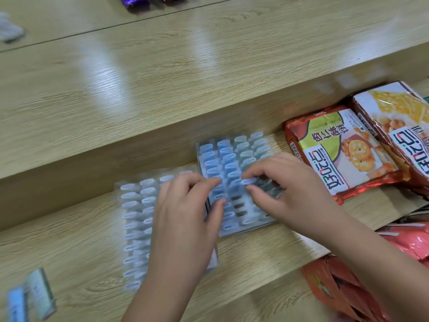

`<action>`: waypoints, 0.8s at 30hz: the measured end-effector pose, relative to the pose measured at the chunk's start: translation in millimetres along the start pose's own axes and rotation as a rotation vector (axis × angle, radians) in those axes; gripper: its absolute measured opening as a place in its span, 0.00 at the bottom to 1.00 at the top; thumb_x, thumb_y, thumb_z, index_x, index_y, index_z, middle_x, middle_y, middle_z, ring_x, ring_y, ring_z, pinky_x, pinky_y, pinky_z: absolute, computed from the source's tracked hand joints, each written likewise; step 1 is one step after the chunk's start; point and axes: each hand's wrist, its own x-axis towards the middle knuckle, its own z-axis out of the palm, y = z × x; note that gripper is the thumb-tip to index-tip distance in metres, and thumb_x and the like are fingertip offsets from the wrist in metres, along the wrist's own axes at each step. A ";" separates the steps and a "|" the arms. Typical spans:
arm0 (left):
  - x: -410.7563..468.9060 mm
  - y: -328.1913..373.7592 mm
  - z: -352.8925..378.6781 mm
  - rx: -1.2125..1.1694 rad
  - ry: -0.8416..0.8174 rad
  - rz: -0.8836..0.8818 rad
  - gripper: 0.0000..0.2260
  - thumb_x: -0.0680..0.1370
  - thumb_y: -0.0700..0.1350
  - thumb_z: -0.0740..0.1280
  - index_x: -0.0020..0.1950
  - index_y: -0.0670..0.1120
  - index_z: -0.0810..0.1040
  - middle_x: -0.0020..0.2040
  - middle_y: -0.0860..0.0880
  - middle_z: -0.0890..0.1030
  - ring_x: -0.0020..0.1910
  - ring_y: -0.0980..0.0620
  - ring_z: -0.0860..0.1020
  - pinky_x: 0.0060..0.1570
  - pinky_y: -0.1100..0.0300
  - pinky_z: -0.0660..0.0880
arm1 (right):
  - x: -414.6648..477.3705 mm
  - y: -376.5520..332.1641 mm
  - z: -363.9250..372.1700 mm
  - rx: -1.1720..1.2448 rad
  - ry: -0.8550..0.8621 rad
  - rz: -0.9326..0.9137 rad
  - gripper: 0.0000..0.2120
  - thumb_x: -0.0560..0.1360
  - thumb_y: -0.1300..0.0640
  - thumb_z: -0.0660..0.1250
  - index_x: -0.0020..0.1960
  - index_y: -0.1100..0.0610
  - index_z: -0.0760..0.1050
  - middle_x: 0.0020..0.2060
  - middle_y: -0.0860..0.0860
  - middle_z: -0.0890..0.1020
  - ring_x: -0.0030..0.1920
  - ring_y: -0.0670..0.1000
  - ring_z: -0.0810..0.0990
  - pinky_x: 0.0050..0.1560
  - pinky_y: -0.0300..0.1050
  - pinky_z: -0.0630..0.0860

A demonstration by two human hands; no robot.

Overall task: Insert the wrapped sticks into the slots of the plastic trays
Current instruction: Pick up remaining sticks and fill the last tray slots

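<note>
Progress: late stage, in my judgement | left tray [118, 185] on desk [76, 247]: every visible slot filled | right tray [243, 229]: mostly filled, several dark empty slots [238, 205] remain | right hand [286, 185]: pinching a wrapped stick [249, 181] over right tray | left hand [185, 205]: fingers curled at that tray's left rows, grip I cannot tell.

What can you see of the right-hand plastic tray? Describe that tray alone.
The right-hand tray is clear plastic with columns of slots. Most hold pale blue wrapped sticks; several near its front right look dark and empty. It lies flat on the wooden table. The right hand pinches a wrapped stick over it; fingertips of the left hand touch its left side.
</note>
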 end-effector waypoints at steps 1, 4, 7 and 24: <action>-2.6 -4.3 0.5 0.068 0.010 0.016 0.15 0.74 0.50 0.71 0.60 0.51 0.82 0.53 0.56 0.77 0.55 0.51 0.72 0.54 0.55 0.70 | 0.4 0.7 0.7 -0.028 0.001 -0.004 0.07 0.73 0.54 0.71 0.51 0.49 0.80 0.42 0.38 0.80 0.46 0.45 0.76 0.45 0.48 0.76; -9.5 -12.0 3.4 0.176 0.011 0.041 0.15 0.74 0.53 0.71 0.60 0.52 0.82 0.59 0.52 0.78 0.61 0.46 0.72 0.57 0.47 0.69 | 0.7 -0.8 3.5 -0.051 0.008 -0.033 0.09 0.73 0.55 0.72 0.53 0.49 0.80 0.42 0.36 0.77 0.46 0.45 0.75 0.41 0.47 0.76; -12.5 -12.5 5.0 0.178 -0.019 0.047 0.15 0.75 0.54 0.69 0.61 0.53 0.82 0.63 0.52 0.77 0.65 0.46 0.71 0.58 0.44 0.70 | -1.1 -1.7 5.4 -0.035 0.036 -0.052 0.08 0.73 0.55 0.72 0.52 0.51 0.82 0.42 0.34 0.76 0.44 0.45 0.76 0.40 0.46 0.77; -8.7 -21.3 8.0 0.142 -0.017 0.046 0.15 0.76 0.57 0.66 0.60 0.56 0.82 0.63 0.54 0.76 0.66 0.47 0.70 0.60 0.47 0.70 | -4.3 6.9 10.9 -0.026 0.061 -0.111 0.04 0.75 0.56 0.73 0.48 0.56 0.83 0.46 0.45 0.84 0.46 0.52 0.80 0.48 0.50 0.75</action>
